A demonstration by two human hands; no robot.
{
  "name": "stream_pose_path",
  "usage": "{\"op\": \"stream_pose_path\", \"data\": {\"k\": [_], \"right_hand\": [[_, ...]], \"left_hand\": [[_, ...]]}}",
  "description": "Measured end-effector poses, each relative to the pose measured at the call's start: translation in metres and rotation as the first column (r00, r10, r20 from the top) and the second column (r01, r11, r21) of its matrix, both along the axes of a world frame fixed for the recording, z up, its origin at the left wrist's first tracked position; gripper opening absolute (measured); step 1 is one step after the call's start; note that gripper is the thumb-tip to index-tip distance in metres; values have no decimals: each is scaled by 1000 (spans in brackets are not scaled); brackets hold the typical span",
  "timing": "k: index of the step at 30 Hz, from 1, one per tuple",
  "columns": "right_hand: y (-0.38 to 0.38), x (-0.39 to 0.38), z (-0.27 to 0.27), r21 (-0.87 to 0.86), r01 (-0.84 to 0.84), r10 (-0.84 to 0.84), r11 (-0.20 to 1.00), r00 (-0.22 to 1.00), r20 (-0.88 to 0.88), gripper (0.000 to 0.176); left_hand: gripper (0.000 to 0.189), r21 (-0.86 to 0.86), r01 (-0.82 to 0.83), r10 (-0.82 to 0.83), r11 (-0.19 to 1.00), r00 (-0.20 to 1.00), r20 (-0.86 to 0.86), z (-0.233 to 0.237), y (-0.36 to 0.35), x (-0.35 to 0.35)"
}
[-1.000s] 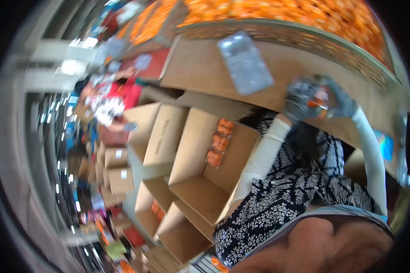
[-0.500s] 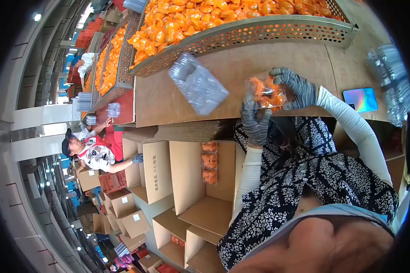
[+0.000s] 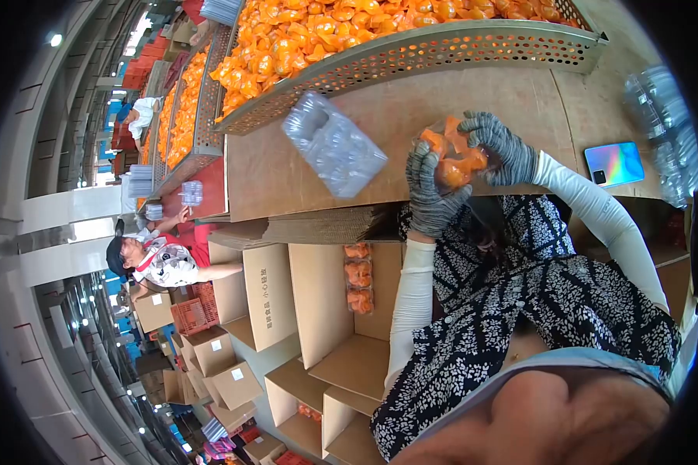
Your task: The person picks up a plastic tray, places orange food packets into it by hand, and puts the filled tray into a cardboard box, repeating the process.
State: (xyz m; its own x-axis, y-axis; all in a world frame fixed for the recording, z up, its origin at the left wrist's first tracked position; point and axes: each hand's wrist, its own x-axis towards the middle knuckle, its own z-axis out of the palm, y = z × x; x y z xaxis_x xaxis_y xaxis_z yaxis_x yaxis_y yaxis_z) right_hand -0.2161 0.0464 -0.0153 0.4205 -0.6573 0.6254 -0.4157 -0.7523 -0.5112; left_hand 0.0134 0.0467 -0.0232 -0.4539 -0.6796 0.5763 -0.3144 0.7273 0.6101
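Note:
A clear plastic pack [image 3: 451,155] with orange wrapped pieces inside is held between both hands, close over the brown table [image 3: 287,186]. My left hand [image 3: 433,190], in a grey knit glove, is closed along the pack's left side. My right hand [image 3: 504,147], gloved the same way, grips its right edge with bent fingers. To the left of the hands lies a stack of clear plastic trays [image 3: 335,146]. Beyond the pack, a perforated metal bin [image 3: 411,58] is heaped with orange wrapped pieces [image 3: 310,39].
A phone [image 3: 614,164] lies right of my hands, near more clear trays [image 3: 663,132]. Below the table edge stand open cardboard boxes [image 3: 318,310], one containing filled packs [image 3: 358,277]. At left, a co-worker [image 3: 159,256] stands by the adjoining table.
My left hand has moved up along the pack's left side, and the pack has turned slightly. The co-worker's gloved hand no longer shows at the box flap.

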Motion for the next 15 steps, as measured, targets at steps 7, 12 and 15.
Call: {"op": "stream_pose_path", "data": {"k": [7, 12, 15], "right_hand": [[3, 2, -6, -137, -4, 10, 990, 999, 42, 45], [10, 1, -2, -124, 17, -23, 992, 999, -45, 37], [11, 4, 4, -143, 11, -20, 990, 998, -64, 29]], "left_hand": [[75, -38, -109, 107, 993, 993, -45, 5, 2, -12], [71, 2, -31, 31, 1000, 994, -101, 3, -1, -13], [69, -44, -57, 49, 997, 986, -158, -6, -1, -18]]}}
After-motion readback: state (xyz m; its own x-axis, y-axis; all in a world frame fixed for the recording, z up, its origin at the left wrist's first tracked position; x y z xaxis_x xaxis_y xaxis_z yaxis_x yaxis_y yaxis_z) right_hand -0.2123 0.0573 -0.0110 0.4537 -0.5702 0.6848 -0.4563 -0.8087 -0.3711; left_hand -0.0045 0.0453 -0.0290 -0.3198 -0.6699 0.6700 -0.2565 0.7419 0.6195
